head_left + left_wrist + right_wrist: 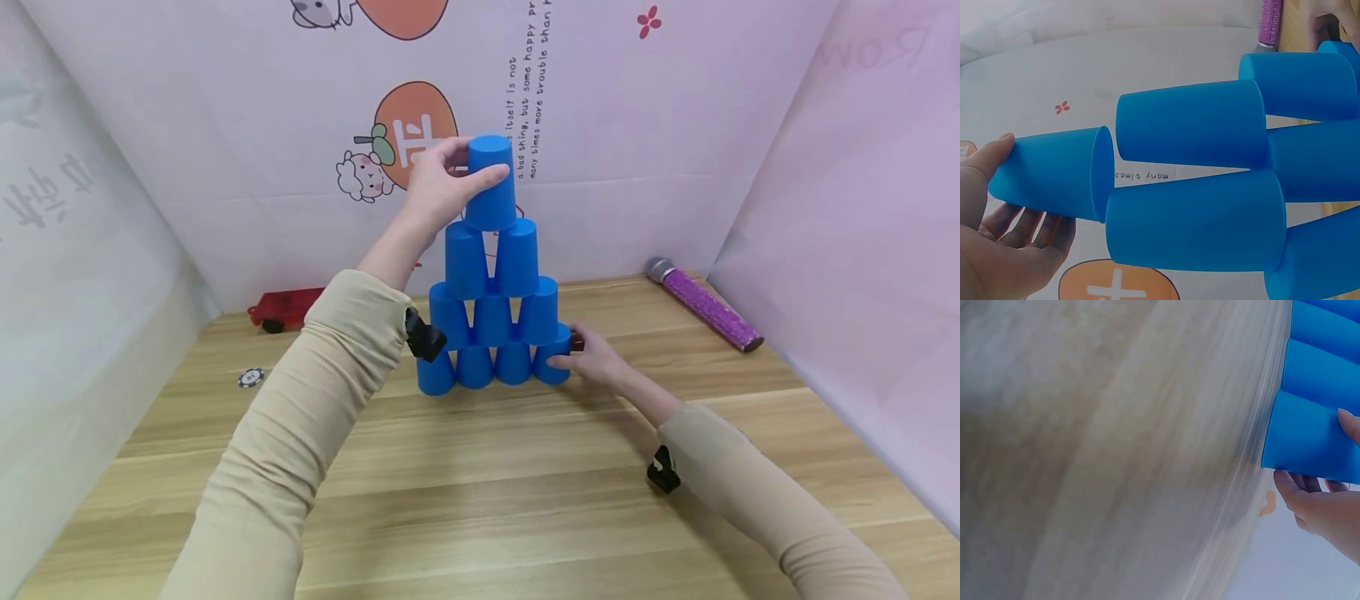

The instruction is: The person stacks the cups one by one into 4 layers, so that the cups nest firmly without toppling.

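Upside-down blue cups stand stacked in a pyramid on the wooden table: several in the bottom row, three above, then two cups. With thumb and fingers, my left hand grips the top blue cup, mouth down. In the left wrist view its rim is right at the ends of the two cups below. Down at the pyramid's right end, my right hand holds the bottom-row end cup between thumb and fingers. The right wrist view shows this cup with the thumb on one side and fingers along the other.
A purple glittery microphone lies at the back right of the table. At the back left is a red toy vehicle, partly behind my left arm, with a poker chip nearer. White printed cloth walls the back and sides.
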Demonstrator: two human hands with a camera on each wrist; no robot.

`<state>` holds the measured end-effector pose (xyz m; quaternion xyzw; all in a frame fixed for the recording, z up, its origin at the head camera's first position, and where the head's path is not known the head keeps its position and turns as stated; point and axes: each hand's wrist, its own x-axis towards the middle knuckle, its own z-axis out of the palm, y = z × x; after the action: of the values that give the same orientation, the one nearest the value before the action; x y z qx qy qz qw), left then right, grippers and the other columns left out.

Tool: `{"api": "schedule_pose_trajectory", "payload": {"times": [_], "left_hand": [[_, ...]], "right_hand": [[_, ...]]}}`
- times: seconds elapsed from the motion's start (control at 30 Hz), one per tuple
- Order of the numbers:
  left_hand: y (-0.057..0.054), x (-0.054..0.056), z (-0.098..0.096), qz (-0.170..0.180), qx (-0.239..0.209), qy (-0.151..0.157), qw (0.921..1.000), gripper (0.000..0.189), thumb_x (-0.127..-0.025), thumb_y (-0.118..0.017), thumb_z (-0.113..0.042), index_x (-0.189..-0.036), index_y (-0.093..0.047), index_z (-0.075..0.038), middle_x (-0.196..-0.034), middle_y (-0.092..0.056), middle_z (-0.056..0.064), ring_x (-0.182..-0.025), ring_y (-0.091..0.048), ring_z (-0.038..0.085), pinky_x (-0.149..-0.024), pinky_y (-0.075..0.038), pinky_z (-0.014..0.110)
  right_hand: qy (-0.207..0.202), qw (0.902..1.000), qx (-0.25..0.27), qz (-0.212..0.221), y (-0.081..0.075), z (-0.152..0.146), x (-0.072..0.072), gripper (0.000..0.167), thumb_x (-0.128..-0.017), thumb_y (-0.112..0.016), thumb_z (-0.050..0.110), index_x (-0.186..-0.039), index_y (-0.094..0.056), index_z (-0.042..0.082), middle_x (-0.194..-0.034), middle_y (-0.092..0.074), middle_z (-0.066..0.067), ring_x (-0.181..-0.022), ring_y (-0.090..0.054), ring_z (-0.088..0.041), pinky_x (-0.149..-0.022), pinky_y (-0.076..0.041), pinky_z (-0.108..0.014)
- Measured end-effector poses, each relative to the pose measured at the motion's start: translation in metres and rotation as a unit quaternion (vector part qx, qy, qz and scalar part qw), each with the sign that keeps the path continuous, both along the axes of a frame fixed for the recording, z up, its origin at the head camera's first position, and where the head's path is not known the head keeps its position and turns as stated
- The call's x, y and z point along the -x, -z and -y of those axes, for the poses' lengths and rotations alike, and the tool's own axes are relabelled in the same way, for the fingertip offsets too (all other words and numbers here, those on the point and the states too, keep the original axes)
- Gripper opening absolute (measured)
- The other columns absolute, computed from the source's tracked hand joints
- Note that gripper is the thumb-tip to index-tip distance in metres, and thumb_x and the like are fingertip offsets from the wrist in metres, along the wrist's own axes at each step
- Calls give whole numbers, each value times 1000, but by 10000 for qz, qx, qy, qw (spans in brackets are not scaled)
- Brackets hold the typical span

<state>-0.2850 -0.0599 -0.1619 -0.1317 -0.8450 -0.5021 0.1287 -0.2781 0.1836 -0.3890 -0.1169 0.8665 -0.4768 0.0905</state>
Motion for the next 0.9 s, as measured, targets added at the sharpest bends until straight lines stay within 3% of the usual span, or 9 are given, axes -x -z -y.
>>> {"api": "schedule_pose_trajectory", "payload": {"times": [0.9], "left_hand": [[13, 5, 0, 297, -42, 66, 9995, 67, -83, -66, -46, -140, -42, -22, -140, -51, 0, -125, -50, 18, -103, -44, 44]], "right_hand": [[-40, 10000, -83, 10, 1, 0, 3, 64, -89, -64, 19, -139, -31, -3, -136, -43, -29, -126, -43, -44, -103, -38, -58]]}}
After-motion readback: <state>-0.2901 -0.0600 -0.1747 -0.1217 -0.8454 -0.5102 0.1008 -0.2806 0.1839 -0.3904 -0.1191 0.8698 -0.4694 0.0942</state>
